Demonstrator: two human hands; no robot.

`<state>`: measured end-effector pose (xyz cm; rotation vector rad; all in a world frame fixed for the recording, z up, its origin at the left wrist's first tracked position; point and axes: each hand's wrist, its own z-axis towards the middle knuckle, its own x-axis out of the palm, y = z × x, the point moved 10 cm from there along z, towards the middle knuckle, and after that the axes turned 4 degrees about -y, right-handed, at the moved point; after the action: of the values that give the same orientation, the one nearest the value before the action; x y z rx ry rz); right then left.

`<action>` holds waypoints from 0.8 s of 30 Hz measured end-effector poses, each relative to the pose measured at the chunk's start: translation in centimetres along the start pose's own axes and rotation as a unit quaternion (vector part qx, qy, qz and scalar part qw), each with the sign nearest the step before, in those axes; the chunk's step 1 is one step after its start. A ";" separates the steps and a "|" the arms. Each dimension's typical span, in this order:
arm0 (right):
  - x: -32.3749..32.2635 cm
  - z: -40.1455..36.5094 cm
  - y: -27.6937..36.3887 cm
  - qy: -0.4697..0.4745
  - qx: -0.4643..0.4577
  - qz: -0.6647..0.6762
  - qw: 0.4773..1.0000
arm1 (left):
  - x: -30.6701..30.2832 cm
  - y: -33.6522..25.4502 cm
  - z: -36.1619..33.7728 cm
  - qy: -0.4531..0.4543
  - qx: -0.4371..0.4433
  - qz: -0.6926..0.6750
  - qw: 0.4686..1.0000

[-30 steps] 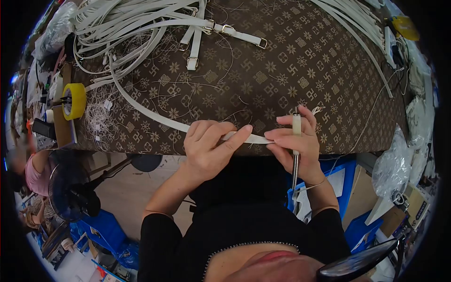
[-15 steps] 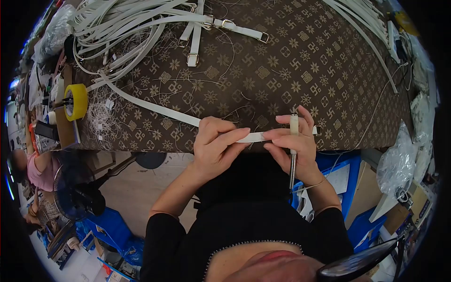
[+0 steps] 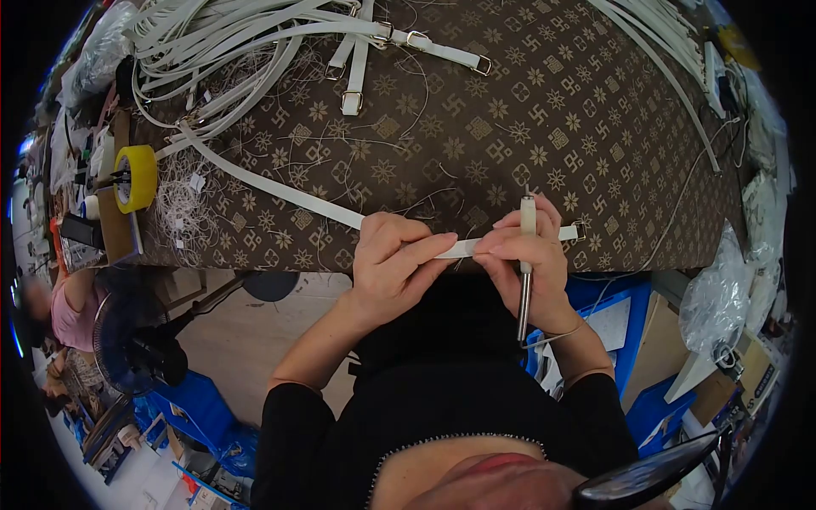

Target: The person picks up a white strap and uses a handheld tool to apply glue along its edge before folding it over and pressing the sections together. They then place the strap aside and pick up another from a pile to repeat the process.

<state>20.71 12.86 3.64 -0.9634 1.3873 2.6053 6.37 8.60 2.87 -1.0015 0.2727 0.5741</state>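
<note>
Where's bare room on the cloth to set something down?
The cloth looks bare between the buckled straps and the far-right straps, beyond the right hand. Crowded: the left side, with piled straps and loose threads beside the yellow tape.

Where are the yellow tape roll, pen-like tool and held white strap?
Yellow tape roll [image 3: 145, 180], head view: its outer band.
Pen-like tool [image 3: 528, 219], head view: its pale handle.
Held white strap [image 3: 460, 248], head view: its flat face.

The patterned cloth is dimly, softly lit. At its near edge, the left hand and right hand are rendered fairly crisply. Right of it, glare is caught by a clear plastic bag. Left of it, a person is partly blurred. Beyond both its sides, shapes are bent towards a black rim.
</note>
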 end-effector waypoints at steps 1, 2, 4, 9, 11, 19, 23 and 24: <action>-0.1 0.1 -0.2 -0.007 0.007 0.026 1.000 | 0.0 0.0 -0.1 -0.002 0.003 -0.001 1.000; -0.1 0.1 -0.4 -0.015 0.013 0.053 0.998 | -0.1 0.0 -0.1 -0.004 0.005 -0.002 1.000; 0.1 -0.2 -0.9 -0.010 0.024 0.076 0.997 | -0.1 0.0 -0.1 -0.007 0.004 -0.001 1.000; -0.6 0.2 -1.2 -0.022 0.037 0.116 0.992 | -0.4 -0.2 1.1 0.023 -0.009 0.005 1.000; -3.2 0.6 -1.4 -0.126 0.029 0.120 0.984 | 1.3 1.8 0.8 0.161 -0.144 0.023 0.976; -3.6 1.3 0.5 -0.058 -0.022 0.017 0.998 | 2.3 2.4 0.1 0.290 -0.354 -0.188 0.869; -2.0 0.6 0.3 -0.018 -0.011 -0.016 1.000 | 2.6 2.0 -0.3 0.271 -0.358 -0.217 0.867; -1.6 0.4 0.3 -0.004 -0.011 -0.038 0.999 | 2.6 2.1 -0.4 0.268 -0.359 -0.218 0.867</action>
<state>21.68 13.31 4.87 -0.9880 1.2961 2.5709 7.34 9.98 -0.02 -1.8914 0.3132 -0.0614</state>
